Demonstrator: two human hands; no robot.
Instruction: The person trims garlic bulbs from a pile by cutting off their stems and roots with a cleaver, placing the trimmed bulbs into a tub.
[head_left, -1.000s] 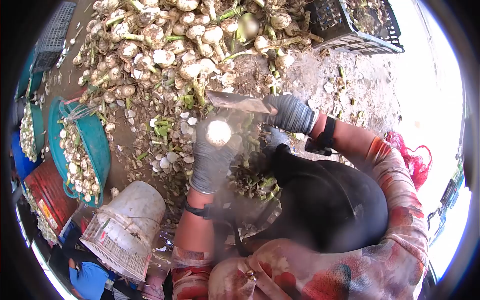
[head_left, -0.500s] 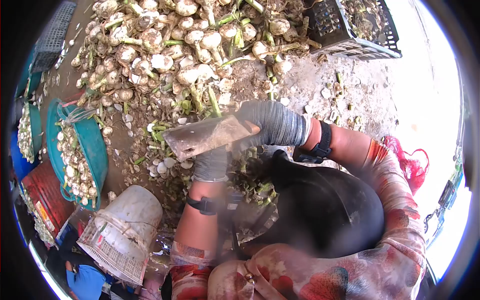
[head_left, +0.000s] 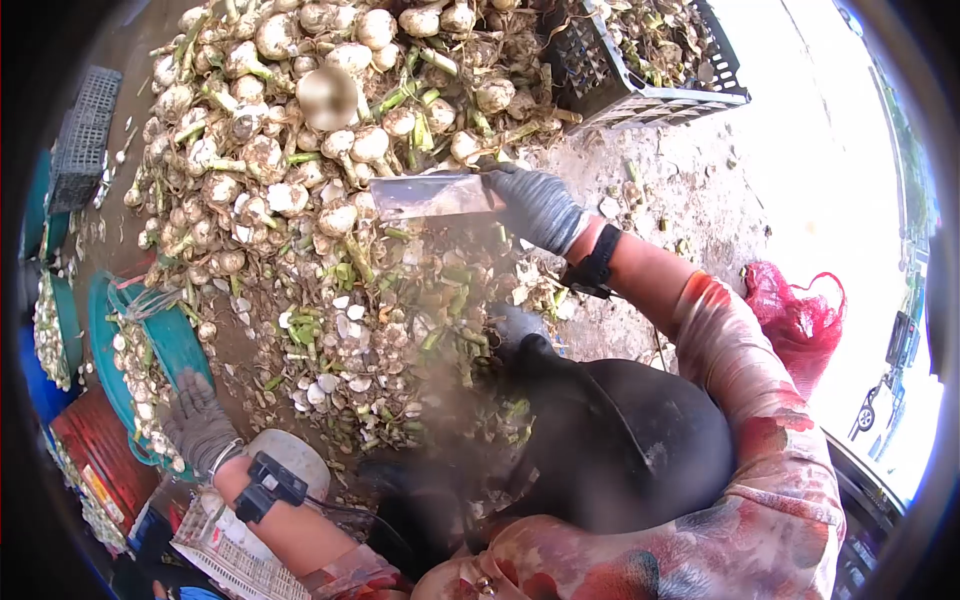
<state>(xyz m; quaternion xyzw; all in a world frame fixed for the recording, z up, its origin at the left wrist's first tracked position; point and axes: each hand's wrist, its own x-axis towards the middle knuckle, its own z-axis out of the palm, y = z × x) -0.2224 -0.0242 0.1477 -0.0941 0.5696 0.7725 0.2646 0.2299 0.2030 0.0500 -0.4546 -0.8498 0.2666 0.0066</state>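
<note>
In a grey glove, my right hand (head_left: 540, 207) grips a cleaver (head_left: 428, 196) by its handle. The broad blade points left, over the near edge of a heap of garlic bulbs (head_left: 262, 155) with stems and roots on them. My left hand (head_left: 198, 424), also gloved, is stretched out at the far left with its fingers extended. It is over the near rim of a teal basin (head_left: 180, 340) that holds trimmed garlic bulbs (head_left: 143, 385). No bulb shows in this hand. Cut stems and peelings (head_left: 345, 345) cover the ground between my hands.
A black crate (head_left: 650, 105) with scraps stands at the upper right. Beside my left forearm are a white bucket (head_left: 290, 455) and a pale basket (head_left: 235, 560). A red tub (head_left: 105, 440) and a grey crate (head_left: 86, 135) stand left; a red net bag (head_left: 795, 325) lies right.
My left hand has swung from below the blade out left to the teal basin. My right hand has moved up with the cleaver, and the view has shifted slightly.
</note>
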